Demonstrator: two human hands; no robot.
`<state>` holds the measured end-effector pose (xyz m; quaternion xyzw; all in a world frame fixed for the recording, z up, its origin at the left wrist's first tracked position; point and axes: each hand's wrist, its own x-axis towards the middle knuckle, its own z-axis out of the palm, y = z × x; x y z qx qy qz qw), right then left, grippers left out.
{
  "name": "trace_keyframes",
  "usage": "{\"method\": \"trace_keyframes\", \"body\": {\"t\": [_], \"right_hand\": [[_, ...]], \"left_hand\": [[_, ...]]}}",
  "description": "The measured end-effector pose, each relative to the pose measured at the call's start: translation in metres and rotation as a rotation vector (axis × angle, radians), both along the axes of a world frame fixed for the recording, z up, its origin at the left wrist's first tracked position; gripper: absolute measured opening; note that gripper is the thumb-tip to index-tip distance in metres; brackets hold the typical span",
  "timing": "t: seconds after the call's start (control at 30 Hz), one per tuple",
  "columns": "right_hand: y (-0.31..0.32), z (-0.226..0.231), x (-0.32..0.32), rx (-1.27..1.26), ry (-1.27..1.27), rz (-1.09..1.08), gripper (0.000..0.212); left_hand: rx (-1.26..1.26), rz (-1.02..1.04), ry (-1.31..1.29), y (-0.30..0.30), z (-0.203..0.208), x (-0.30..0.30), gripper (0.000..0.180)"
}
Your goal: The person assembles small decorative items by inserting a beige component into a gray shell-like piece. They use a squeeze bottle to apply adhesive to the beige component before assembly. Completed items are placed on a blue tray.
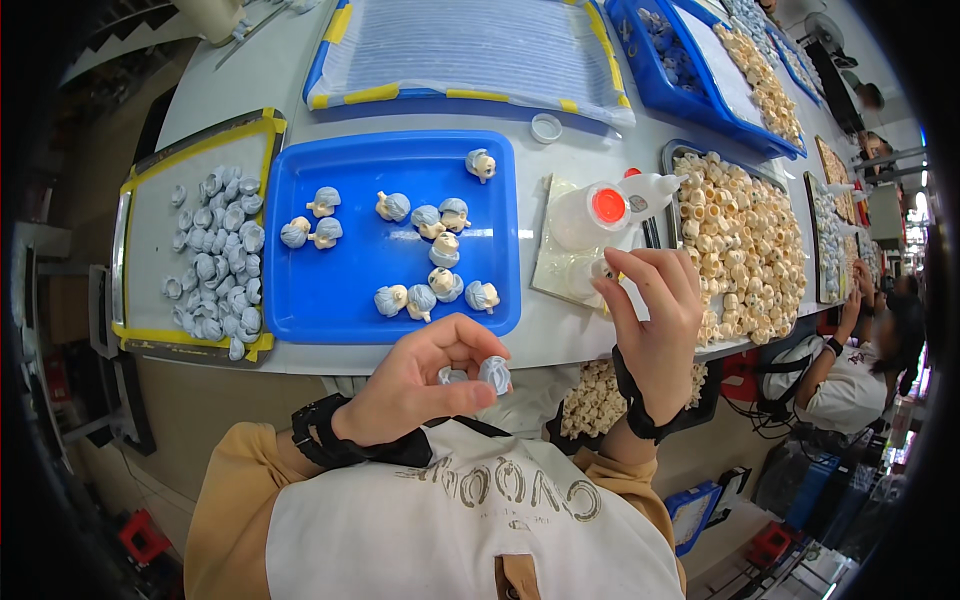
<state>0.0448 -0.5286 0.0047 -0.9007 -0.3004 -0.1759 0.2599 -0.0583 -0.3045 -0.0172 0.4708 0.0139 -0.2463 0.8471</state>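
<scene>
My left hand (420, 372) is curled, palm up, in front of the blue tray. In its fingers sits a light blue doll hair piece (494, 374), and another pale blue piece (452, 376) lies in the palm. My right hand (660, 300) pinches a small pale piece with a dark spot (602, 270), mostly covered by the fingertips, over a small clear cup (584, 277). The cup stands on a glossy square board (548, 255). Behind it are a clear bottle with a red top (580, 222) and a white squeeze bottle (655, 190).
A blue tray (350, 265) holds several doll heads with blue hair. Left of it, a yellow-edged board (150, 250) carries loose hair pieces. Cream head pieces (750, 250) fill a tray at right; more (590, 400) lie in a container below the table. Another person (830, 375) works at far right.
</scene>
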Motion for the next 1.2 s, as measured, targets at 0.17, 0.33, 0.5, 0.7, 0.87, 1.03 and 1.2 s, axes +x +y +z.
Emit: {"method": "trace_keyframes", "body": {"t": [0.17, 0.33, 0.5, 0.7, 0.87, 1.03, 1.2], "right_hand": [[-0.0038, -0.0037, 0.0018, -0.009, -0.035, -0.024, 0.024], [-0.0067, -0.0003, -0.0007, -0.027, -0.02, -0.039, 0.024], [-0.0021, 0.0006, 0.0004, -0.013, -0.021, -0.028, 0.027], [-0.0004, -0.0029, 0.0001, 0.001, -0.006, 0.016, 0.024], [-0.0045, -0.0006, -0.0057, -0.02, 0.011, 0.023, 0.024], [-0.0083, 0.0021, -0.0065, -0.009, 0.02, -0.021, 0.027], [-0.007, -0.0021, -0.0034, 0.016, 0.013, -0.023, 0.025]], "left_hand": [[-0.012, -0.001, 0.028, 0.0011, 0.0022, 0.0004, 0.036], [-0.023, -0.012, 0.042, 0.0015, 0.0033, 0.0012, 0.037], [-0.016, -0.013, 0.046, 0.0013, 0.0036, 0.0009, 0.037], [0.018, 0.004, 0.053, -0.0005, 0.007, 0.002, 0.035], [0.031, 0.021, 0.058, -0.0017, 0.0057, 0.0014, 0.033], [-0.014, -0.03, 0.073, 0.0019, 0.0041, 0.0011, 0.038], [-0.026, -0.034, 0.08, 0.0023, 0.0043, 0.0012, 0.038]]}}
